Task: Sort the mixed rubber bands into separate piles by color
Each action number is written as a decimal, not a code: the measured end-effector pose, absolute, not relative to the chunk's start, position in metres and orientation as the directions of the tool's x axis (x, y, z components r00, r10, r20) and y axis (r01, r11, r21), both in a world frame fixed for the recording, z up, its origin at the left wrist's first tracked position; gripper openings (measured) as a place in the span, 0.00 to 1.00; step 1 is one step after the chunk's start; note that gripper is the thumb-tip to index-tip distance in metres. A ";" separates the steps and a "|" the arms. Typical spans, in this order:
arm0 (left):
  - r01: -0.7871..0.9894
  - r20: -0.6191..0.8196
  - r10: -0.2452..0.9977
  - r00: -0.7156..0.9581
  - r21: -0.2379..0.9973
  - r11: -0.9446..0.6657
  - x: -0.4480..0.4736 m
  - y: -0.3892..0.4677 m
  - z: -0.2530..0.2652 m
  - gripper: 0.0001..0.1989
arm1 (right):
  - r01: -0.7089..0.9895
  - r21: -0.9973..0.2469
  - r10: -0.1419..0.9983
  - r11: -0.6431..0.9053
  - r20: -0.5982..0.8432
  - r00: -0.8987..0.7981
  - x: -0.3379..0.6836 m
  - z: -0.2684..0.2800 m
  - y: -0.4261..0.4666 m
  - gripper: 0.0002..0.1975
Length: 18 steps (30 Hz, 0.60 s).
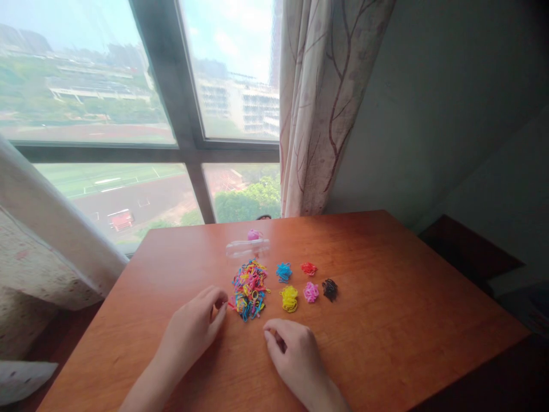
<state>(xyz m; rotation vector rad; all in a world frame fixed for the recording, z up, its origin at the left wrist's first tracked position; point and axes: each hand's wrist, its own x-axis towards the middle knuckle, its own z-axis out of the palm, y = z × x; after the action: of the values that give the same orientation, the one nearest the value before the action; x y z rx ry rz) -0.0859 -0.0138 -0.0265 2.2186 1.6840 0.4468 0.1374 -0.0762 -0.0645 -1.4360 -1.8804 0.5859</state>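
1. One bare left hand point(195, 323) curls at the left edge of a heap, thumb and fingertips nearly together beside a thin red loop point(231, 305); whether they pinch it, I cannot tell.
2. One mixed heap of small multicoloured bands point(250, 289) lies on the brown wooden table point(394, 280). These look light, soft and stretchy, likely best pinched by a free end. Behind: one clear plastic item point(240, 248), one rounded pink object point(253, 234).
3. One bare right hand point(294, 346) rests nearer the viewer, fingers curled, tips close; any hold is unclear.
4. Five single-colour clusters: one blue point(283, 272), one yellow point(289, 299), one red point(309, 268), one pink point(311, 292), one black point(330, 290); individual bands are too tangled to count.
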 end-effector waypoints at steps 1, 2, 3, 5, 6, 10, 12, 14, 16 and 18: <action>0.871 0.048 0.966 0.254 0.424 -0.250 -0.086 -0.014 -0.026 0.08 | 0.644 -0.710 0.956 0.287 0.250 -0.151 0.138 -0.065 -0.076 0.08; 0.876 0.042 0.968 0.247 0.418 -0.242 -0.087 -0.014 -0.025 0.08 | 0.644 -0.709 0.956 0.287 0.251 -0.150 0.138 -0.065 -0.076 0.08; 0.880 0.038 0.971 0.237 0.415 -0.231 -0.087 -0.015 -0.024 0.09 | 0.645 -0.708 0.956 0.287 0.252 -0.149 0.138 -0.065 -0.076 0.08; 0.882 0.035 0.976 0.216 0.422 -0.211 -0.088 -0.015 -0.023 0.09 | 0.647 -0.706 0.955 0.289 0.255 -0.148 0.137 -0.065 -0.076 0.08; 0.876 0.038 0.977 0.210 0.436 -0.206 -0.088 -0.015 -0.023 0.09 | 0.648 -0.704 0.955 0.290 0.257 -0.148 0.137 -0.066 -0.076 0.08; 0.806 0.056 0.969 0.240 0.544 -0.231 -0.083 -0.014 -0.027 0.10 | 0.656 -0.696 0.954 0.293 0.261 -0.150 0.137 -0.070 -0.077 0.08; 0.762 0.060 0.960 0.272 0.596 -0.253 -0.078 -0.013 -0.030 0.12 | 0.663 -0.690 0.954 0.292 0.258 -0.152 0.137 -0.072 -0.078 0.08; 0.726 0.072 0.952 0.297 0.630 -0.275 -0.073 -0.013 -0.032 0.14 | 0.667 -0.686 0.955 0.290 0.254 -0.154 0.136 -0.072 -0.077 0.08; 0.699 0.101 0.945 0.310 0.650 -0.299 -0.069 -0.013 -0.033 0.14 | 0.664 -0.692 0.958 0.283 0.243 -0.155 0.136 -0.072 -0.076 0.08; 0.687 0.133 0.939 0.317 0.650 -0.325 -0.065 -0.012 -0.032 0.14 | 0.654 -0.705 0.961 0.273 0.229 -0.155 0.136 -0.070 -0.075 0.08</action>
<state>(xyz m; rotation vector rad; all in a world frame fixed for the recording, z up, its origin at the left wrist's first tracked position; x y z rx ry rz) -0.0645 -0.0116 -0.0319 2.1078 1.4340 0.6939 0.1363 -0.0749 -0.0705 -1.4545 -1.8903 0.5983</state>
